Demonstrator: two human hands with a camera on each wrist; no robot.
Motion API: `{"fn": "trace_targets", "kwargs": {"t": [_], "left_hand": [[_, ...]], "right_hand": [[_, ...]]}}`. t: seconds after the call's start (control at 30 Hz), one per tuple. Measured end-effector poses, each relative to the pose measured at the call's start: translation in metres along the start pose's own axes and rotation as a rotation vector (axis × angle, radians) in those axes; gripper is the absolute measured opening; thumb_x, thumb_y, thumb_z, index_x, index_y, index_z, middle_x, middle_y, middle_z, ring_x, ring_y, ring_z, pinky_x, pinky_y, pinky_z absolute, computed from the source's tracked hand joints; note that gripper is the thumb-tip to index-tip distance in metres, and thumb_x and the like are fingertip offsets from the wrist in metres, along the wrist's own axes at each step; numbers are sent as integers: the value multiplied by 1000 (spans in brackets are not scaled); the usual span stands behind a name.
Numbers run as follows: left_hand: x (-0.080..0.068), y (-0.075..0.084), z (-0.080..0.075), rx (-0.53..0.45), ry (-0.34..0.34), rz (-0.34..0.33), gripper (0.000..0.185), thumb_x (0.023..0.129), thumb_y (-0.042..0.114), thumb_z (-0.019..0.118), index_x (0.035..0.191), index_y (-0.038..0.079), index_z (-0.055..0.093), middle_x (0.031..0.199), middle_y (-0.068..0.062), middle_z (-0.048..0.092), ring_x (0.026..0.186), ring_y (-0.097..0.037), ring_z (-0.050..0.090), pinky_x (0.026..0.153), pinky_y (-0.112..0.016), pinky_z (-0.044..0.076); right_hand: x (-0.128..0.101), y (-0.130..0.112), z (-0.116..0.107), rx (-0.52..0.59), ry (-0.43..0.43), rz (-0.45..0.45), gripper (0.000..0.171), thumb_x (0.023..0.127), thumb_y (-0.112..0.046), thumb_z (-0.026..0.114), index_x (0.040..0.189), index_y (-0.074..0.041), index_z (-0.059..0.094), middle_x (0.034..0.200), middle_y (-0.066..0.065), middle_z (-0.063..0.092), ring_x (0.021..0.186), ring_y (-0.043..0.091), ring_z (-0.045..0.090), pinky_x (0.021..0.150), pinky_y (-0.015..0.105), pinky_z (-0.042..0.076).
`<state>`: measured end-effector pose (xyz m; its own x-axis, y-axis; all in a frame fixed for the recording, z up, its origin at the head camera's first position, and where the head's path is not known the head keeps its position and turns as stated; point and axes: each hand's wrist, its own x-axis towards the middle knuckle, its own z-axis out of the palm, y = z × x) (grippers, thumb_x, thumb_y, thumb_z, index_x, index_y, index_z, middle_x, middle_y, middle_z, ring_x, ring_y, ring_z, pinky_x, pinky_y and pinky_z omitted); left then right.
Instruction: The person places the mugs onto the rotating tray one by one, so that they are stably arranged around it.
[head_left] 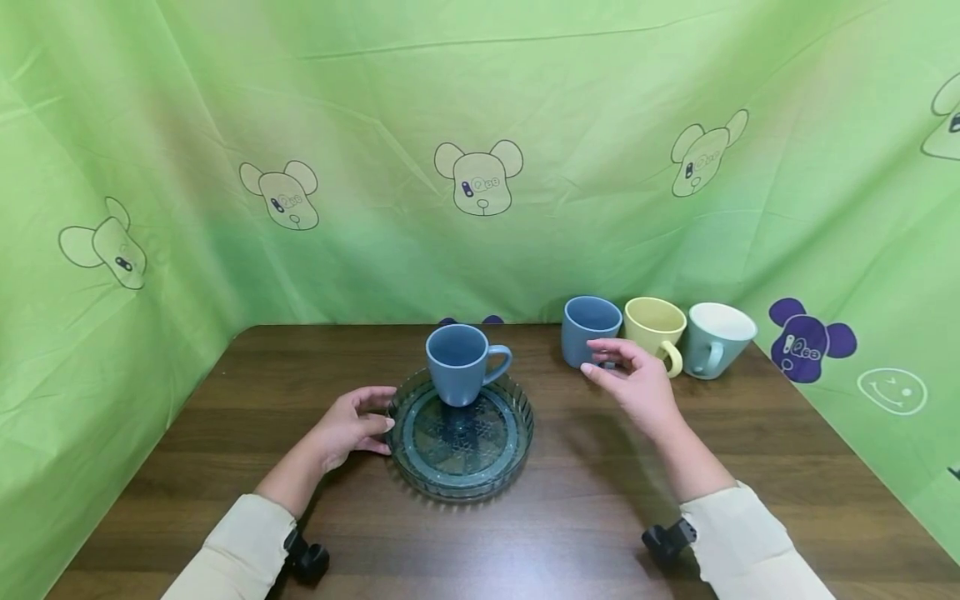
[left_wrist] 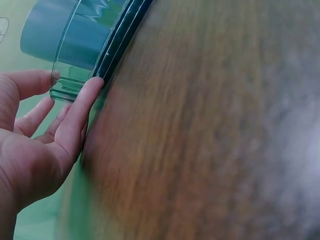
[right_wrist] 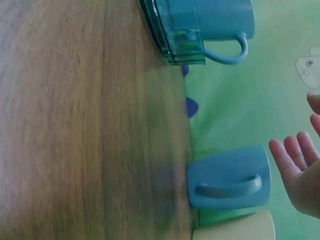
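A round, ribbed blue-green glass dish (head_left: 461, 483) lies on the wooden table, with a blue mug (head_left: 454, 373) upright in its rear part, handle to the right. My left hand (head_left: 347, 435) is at the dish's left side; in the left wrist view its extended fingertips touch the glass wall. Another blue mug (head_left: 576, 340) stands at the table's back right. My right hand (head_left: 643, 390) hovers before and above it, fingers spread and holding nothing. Seen from the right wrist, the hand (right_wrist: 305, 175) is apart from that mug (right_wrist: 232, 172), whose handle faces the camera.
A yellow mug (head_left: 645, 327) and a pale blue mug with a white inside (head_left: 707, 350) stand in a row right of the second blue mug. Green patterned cloth (head_left: 480, 250) hangs behind and beside the table (head_left: 465, 550). Each wrist wears a small black camera.
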<state>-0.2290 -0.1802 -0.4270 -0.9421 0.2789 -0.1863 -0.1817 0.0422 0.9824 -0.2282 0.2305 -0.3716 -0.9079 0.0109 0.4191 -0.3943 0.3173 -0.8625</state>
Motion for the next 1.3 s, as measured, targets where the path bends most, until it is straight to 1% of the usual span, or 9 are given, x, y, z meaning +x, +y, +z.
{"fn": "trace_targets", "kwargs": {"t": [0.17, 0.33, 0.47, 0.57, 0.67, 0.83, 0.93, 1.1, 1.3], "left_hand": [[-3, -1, 1, -27, -19, 5, 63, 89, -9, 60, 146, 1, 38, 137, -26, 40, 90, -24, 61, 68, -41, 60], [-7, 1, 3, -38, -35, 8, 66, 89, -9, 60, 149, 2, 34, 138, -28, 35, 93, -25, 59, 68, -41, 60], [-9, 3, 3, -39, -44, 1, 69, 89, -9, 60, 150, 3, 32, 139, -27, 32, 94, -25, 56, 69, -41, 60], [-10, 3, 4, -43, -56, -2, 71, 89, -10, 59, 152, 5, 30, 140, -27, 29, 96, -25, 53, 71, -43, 60], [-11, 3, 4, -52, -69, -5, 73, 88, -12, 58, 153, 6, 29, 140, -26, 26, 96, -25, 49, 71, -44, 60], [-11, 2, 4, -54, -84, -12, 75, 88, -14, 58, 154, 6, 26, 136, -25, 26, 96, -25, 46, 73, -44, 59], [-12, 1, 5, -54, -87, -10, 75, 88, -13, 58, 153, 4, 26, 134, -24, 26, 95, -24, 46, 73, -44, 59], [-14, 1, 5, -58, -90, 2, 74, 88, -13, 58, 153, 3, 25, 130, -22, 26, 93, -22, 47, 73, -43, 60], [-16, 0, 4, -76, -86, 0, 75, 88, -13, 59, 153, 3, 25, 128, -21, 26, 91, -21, 47, 72, -43, 60]], "right_hand": [[0, 4, -7, -1, 30, -15, 37, 84, 1, 74, 118, 10, 63, 100, -21, 64, 96, 4, 62, 80, 11, 51], [-1, 9, -12, 28, 55, -5, 36, 84, 2, 74, 116, 12, 62, 102, -15, 67, 96, 6, 63, 80, 13, 51], [-2, 12, -15, 40, 66, -3, 36, 83, 3, 74, 115, 14, 61, 99, -16, 68, 94, 5, 64, 79, 13, 52], [-2, 15, -16, 51, 76, 24, 36, 83, 4, 73, 115, 15, 61, 95, -13, 70, 91, 5, 65, 76, 12, 52], [-2, 19, -17, 66, 85, 65, 37, 84, 2, 74, 117, 15, 60, 93, -6, 71, 88, 3, 65, 75, 12, 52], [-2, 24, -18, 133, 90, 108, 39, 84, 2, 73, 117, 17, 58, 94, 2, 72, 86, 1, 65, 74, 13, 53], [-2, 26, -18, 191, 90, 114, 39, 85, 4, 72, 116, 20, 56, 94, 3, 72, 85, 2, 66, 74, 14, 54], [-1, 32, -19, 260, 87, 130, 36, 85, 6, 70, 115, 20, 57, 92, 1, 71, 83, 3, 67, 72, 18, 56], [1, 39, -19, 279, 75, 169, 43, 86, 7, 69, 121, 24, 50, 94, 0, 71, 83, 3, 67, 73, 21, 57]]}}
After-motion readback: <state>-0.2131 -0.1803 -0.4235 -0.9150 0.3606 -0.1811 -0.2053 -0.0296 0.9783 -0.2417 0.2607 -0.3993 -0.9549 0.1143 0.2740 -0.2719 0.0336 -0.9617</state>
